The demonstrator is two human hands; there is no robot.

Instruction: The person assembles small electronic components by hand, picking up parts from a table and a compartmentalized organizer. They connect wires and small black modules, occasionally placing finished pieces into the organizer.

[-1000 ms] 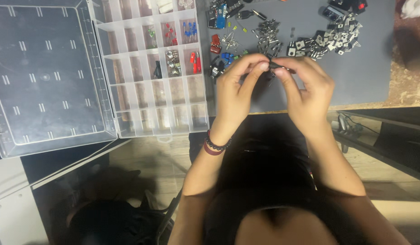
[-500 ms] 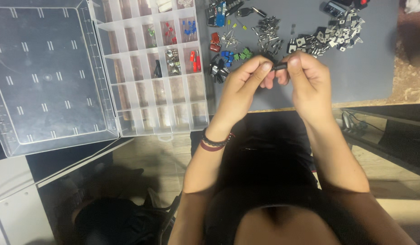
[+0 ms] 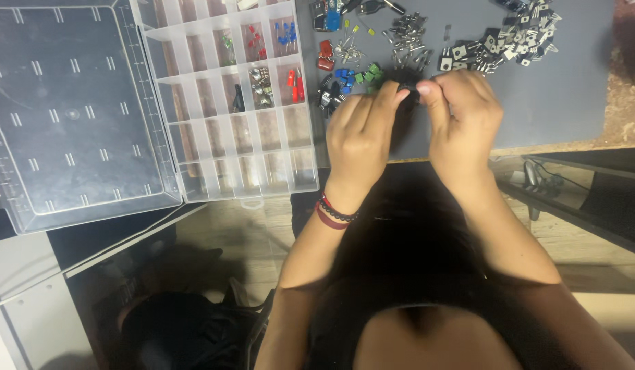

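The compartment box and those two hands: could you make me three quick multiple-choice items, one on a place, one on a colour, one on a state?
1. Where does the clear compartment box lie from the hands?
A. to their left
B. to their right
C. under them

2. What colour are the wristbands on the left hand?
A. green and white
B. black and dark red
C. yellow

3. How is the box's lid?
A. shut
B. missing
C. open, lying flat

A: the box sits left of both hands.
B: black and dark red bands circle the wrist.
C: the lid lies flat beside the tray, while the left hand and right hand pinch a small dark part.
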